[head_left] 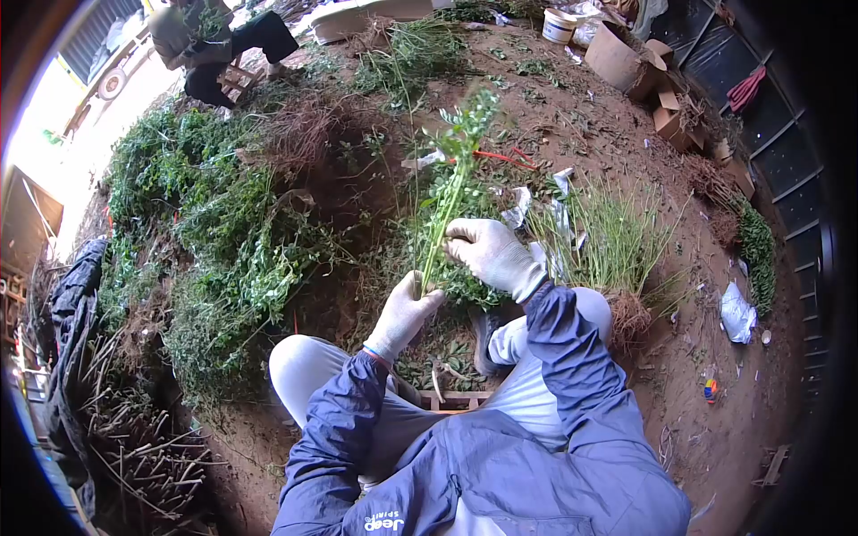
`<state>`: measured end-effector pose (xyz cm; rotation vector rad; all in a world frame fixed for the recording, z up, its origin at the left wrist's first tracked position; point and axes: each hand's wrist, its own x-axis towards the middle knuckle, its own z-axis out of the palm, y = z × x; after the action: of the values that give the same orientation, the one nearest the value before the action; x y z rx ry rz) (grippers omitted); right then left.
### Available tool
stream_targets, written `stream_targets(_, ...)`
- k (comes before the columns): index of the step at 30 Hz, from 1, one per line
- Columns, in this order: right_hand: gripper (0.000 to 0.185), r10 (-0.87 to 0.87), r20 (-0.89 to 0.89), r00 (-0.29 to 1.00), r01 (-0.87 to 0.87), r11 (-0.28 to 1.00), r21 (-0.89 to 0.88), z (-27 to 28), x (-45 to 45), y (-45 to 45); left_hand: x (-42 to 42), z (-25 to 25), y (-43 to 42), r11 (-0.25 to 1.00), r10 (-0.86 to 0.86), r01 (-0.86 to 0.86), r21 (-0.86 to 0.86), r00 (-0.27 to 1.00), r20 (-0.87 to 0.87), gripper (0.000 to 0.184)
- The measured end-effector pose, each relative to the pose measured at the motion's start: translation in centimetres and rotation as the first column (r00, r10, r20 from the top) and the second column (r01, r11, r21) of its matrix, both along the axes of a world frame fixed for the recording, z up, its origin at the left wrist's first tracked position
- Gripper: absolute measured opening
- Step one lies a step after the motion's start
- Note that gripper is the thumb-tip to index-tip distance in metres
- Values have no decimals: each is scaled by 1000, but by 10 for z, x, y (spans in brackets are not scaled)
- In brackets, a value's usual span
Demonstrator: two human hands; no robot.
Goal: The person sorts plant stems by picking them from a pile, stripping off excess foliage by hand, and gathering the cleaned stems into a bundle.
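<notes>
A small bunch of green leafy stems point(453, 196) stands upright and slightly tilted in front of me, its leafy tops blurred. My left hand point(404, 317), in a pale glove, is closed round the lower ends. Higher up, my right hand point(490, 253), gloved too, pinches the same stems with its fingertips. Beyond my right knee stands a bundle of thin, mostly bare plants point(617, 237) with brown roots point(628, 320) at its base. Leafy cuttings point(465, 288) lie on the ground under my hands.
A large heap of leafy plants point(232, 241) fills the left side, with a pile of cut woody stems point(152, 456) nearer me. Another person point(210, 45) sits at the back left. A white bucket point(559, 26), cardboard point(670, 121) and a plastic bag point(737, 313) lie rightward.
</notes>
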<state>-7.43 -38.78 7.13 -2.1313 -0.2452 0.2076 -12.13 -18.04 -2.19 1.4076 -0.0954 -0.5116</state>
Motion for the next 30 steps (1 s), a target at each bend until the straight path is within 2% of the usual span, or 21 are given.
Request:
stream_targets(2,19,-5,163,987,19,996,-83,19,-2,-13,1,8,-2,1000,-19,19,-21,1000,8,20)
stream_targets(3,17,-98,216,971,114,991,-64,20,-4,-17,2,12,-7,993,7,-5,-116,1000,20,20)
stream_targets(4,16,-195,334,922,229,971,-65,21,-4,-19,3,8,-6,993,6,-4,-117,1000,19,20)
stream_targets(5,15,-280,445,851,338,939,-56,24,-5,-23,4,2,-4,1000,1,0,-29,999,43,20)
stream_targets(6,13,-420,256,870,391,906,159,24,0,-31,3,-3,-4,998,-1,-3,59,998,65,20)
stream_targets(7,14,-461,161,873,375,844,384,25,5,-41,0,8,-2,997,5,-8,81,999,37,19)
stream_targets(8,12,-506,104,856,385,758,526,25,5,-47,0,5,0,996,7,-10,83,999,35,19)
stream_targets(9,13,-539,77,838,456,772,442,28,5,-52,1,3,1,999,5,-6,43,1000,13,18)
stream_targets(11,14,-433,182,883,385,890,246,26,0,-61,2,0,0,999,25,-26,-35,1000,-12,16)
stream_targets(12,17,-400,162,902,367,909,199,21,0,-61,2,5,0,998,22,-23,-56,1000,-18,18)
stream_targets(13,19,-294,234,927,309,950,-33,20,-5,-67,2,8,0,997,23,-25,-77,999,-25,20)
stream_targets(15,18,-268,265,926,335,907,-253,19,-15,-67,3,3,-2,991,31,-33,-133,999,-17,26)
stream_targets(16,21,-250,297,922,335,898,-285,20,-16,-67,3,2,-2,983,81,-87,-164,996,-43,24)
stream_targets(18,22,-359,301,884,422,889,-178,19,-13,-67,5,-4,1,966,113,-124,-225,992,-61,28)
stream_targets(19,22,-374,368,851,438,893,-107,15,-11,-70,4,-7,2,948,127,-147,-282,988,-90,29)
stream_targets(21,20,-389,325,862,406,914,17,14,-3,-70,2,-8,2,927,177,-210,-311,975,-132,39)
stream_targets(22,21,-342,285,896,371,927,-53,20,-4,-68,1,-4,2,923,163,-206,-325,975,-154,43)
stream_targets(23,23,-338,146,930,336,941,41,27,-10,-63,0,0,3,918,150,-203,-340,973,-175,47)
stream_targets(25,27,-217,208,954,235,969,-69,31,-9,-54,1,0,2,918,147,-215,-333,965,-220,55)
stream_targets(28,33,-190,93,977,180,977,112,15,-2,-39,-1,-3,2,918,153,-222,-328,963,-224,58)
stream_targets(30,40,-188,-6,982,187,971,152,8,-1,-29,-2,-4,2,909,154,-235,-343,956,-248,58)
